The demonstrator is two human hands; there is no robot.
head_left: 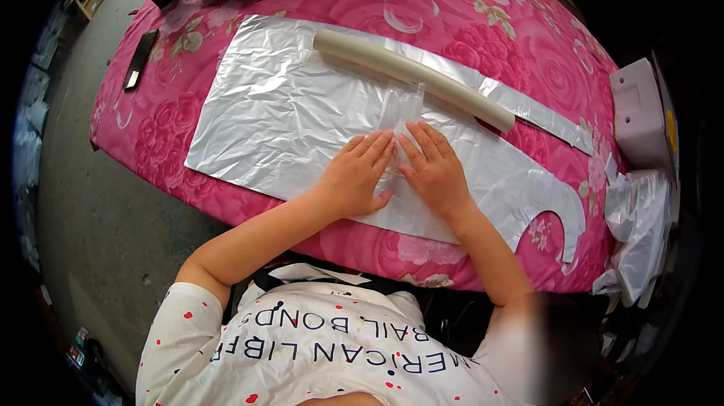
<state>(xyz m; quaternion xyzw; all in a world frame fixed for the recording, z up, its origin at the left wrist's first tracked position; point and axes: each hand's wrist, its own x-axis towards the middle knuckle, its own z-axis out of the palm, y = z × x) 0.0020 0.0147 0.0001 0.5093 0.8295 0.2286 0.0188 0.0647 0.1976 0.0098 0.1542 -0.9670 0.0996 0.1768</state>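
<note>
Mid-frame, the left hand [354,173] lies flat, fingers nearly together and thumb held wide; the right hand [437,173] is flat too, its fingers slightly spread. Both press a thin, crinkled, silvery sheet [264,112] that spans the centre, its lower-right end cut in a curved notch. Just above the fingertips sits folded clear film [403,104]. A smooth beige tube [415,76] slants across the upper centre, over rose-patterned pink cloth [158,134].
</note>
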